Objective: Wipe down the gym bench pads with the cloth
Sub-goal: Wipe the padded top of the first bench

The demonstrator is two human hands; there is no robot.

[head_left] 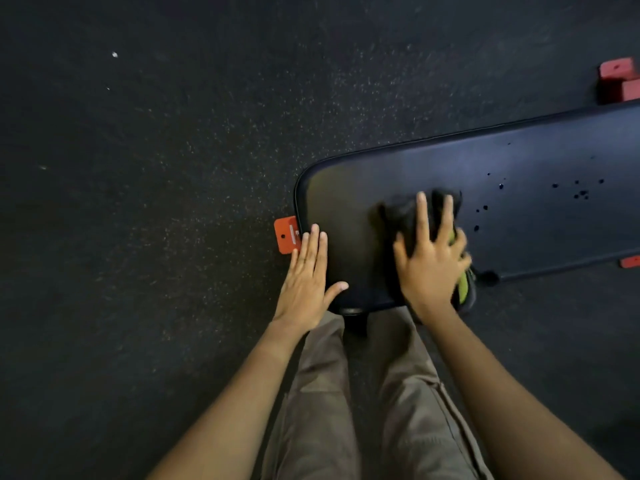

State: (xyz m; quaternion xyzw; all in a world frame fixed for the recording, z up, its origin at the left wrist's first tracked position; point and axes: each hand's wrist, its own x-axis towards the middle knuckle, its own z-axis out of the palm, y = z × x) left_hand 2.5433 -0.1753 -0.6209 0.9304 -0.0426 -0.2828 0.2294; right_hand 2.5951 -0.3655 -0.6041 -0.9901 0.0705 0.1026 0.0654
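A long black bench pad runs from the centre to the right edge of the view. Several dark droplets dot its right half. My right hand presses flat with spread fingers on a dark cloth with a green patch, near the pad's front edge. The cloth and hand are blurred. My left hand rests flat with straight fingers on the pad's near left corner.
Orange-red frame feet show at the pad's left end, at the right edge and at the upper right. Dark speckled rubber floor surrounds the bench. My legs in khaki trousers stand against the pad's near edge.
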